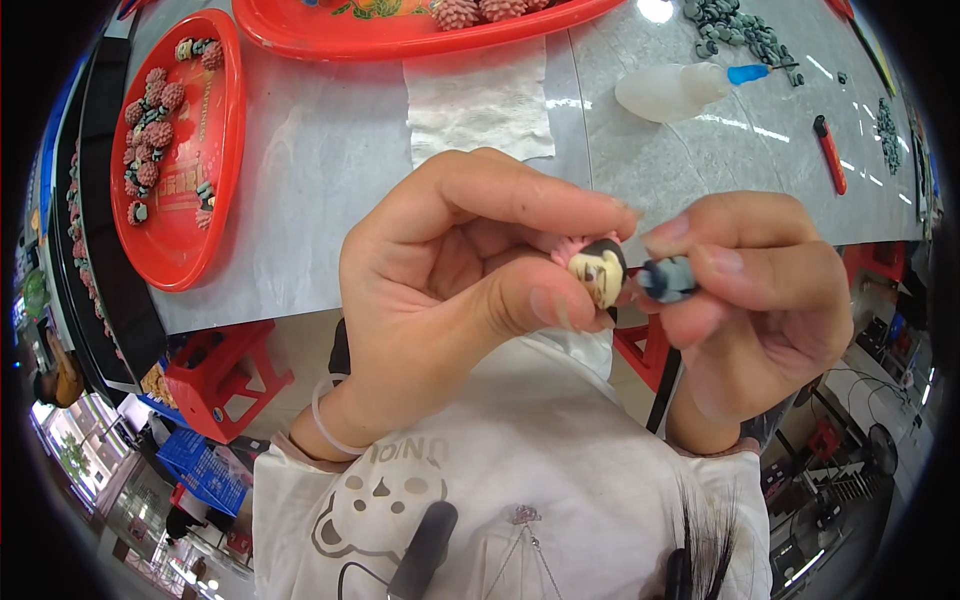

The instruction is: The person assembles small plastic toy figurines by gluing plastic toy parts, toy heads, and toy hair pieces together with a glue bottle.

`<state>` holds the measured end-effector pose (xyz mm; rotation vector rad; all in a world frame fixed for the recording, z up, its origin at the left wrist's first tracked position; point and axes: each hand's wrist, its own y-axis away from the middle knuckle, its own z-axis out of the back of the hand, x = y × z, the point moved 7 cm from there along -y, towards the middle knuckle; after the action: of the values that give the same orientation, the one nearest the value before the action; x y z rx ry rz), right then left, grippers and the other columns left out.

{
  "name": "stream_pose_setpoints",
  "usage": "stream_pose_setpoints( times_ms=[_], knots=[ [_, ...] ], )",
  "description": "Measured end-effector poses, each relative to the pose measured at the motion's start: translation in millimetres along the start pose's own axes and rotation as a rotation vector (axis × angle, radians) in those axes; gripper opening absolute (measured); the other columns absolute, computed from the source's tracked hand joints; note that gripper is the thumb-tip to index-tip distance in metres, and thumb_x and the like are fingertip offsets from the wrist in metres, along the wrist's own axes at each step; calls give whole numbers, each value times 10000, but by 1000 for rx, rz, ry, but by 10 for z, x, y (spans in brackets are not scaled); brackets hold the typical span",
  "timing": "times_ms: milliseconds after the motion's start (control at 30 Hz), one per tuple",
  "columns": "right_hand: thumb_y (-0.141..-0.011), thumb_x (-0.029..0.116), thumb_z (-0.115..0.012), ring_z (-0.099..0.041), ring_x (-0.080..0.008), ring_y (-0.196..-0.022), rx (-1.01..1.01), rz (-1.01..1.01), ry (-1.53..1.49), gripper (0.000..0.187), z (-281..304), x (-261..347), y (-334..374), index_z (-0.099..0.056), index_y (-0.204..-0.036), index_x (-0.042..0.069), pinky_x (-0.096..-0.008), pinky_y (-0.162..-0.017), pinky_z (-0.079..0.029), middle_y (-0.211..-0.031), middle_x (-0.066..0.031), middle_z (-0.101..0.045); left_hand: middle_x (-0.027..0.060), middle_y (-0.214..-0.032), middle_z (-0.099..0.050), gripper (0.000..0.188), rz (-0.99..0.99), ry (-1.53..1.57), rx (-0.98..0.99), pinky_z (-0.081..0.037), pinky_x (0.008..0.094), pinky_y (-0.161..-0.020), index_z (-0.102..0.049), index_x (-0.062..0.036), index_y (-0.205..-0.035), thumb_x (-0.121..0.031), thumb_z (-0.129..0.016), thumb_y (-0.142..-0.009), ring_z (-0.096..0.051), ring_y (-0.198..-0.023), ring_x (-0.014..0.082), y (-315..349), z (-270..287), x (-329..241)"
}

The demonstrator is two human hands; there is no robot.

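Seemingly mid-fitting, gripping a small painted head (600, 276) in the left fingers (545, 300) and a grey-blue piece (668, 280) in the right fingers (765, 277), close together near the counter (300, 200), probably needing steady alignment next.

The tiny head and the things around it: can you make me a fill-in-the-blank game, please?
1. The right hand pinches the small grey piece, and the ____ hand holds the tiny head.
2. The tip of the bottle is coloured ____.
3. The oval tray at the left is coloured ____.

Missing words: left; blue; red.
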<state>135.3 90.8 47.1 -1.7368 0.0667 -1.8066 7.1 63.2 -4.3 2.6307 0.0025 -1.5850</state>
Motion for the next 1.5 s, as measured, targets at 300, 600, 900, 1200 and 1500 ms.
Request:
stream_pose_setpoints(
  times_ms=[300,600,900,1200,1500],
  knots=[
    [-709,174,-637,-561,-172,-626,66,20,73,235,-49,40,-45,-503,-818,16,-215,-519,-457,-794,-177,-544,105,-810,-530,436,19,27,-11,-482,203,-559,-473,-3,-892,-338,-657,-682,-555,-712,133,11,8,-13],
    [-649,-43,-637,-567,-172,-608,65,113,250,230,-112,118,-59,-519,-845,-17,-214,-476,-458,-778,-195,-549,72,-741,-491,401,-128,-158,40,-468,254,-677,-513,17,-860,-297,-679,-673,-525,-680,128,19,12,-95],
    [-627,-97,-620,-578,-184,-617,60,74,236,225,-145,100,-56,-518,-818,-35,-214,-483,-475,-777,-198,-545,84,-732,-515,414,-257,-322,83,-448,223,-610,-532,30,-856,-299,-680,-653,-520,-656,124,19,28,-174],
    [-651,-6,-643,-563,-183,-623,82,55,143,175,-91,59,-83,-537,-790,-16,-206,-503,-448,-765,-179,-536,108,-776,-530,422,-128,-142,58,-442,190,-492,-527,37,-882,-305,-662,-675,-533,-580,112,11,44,-101],
    [-575,133,-732,-471,-105,-581,128,-288,-141,297,-64,-208,-77,-511,-720,-2,-180,-523,-351,-708,-95,-496,120,-763,-532,390,-187,-181,133,-453,190,-452,-540,47,-890,-264,-657,-687,-554,-579,127,12,19,-127]
  ],
)
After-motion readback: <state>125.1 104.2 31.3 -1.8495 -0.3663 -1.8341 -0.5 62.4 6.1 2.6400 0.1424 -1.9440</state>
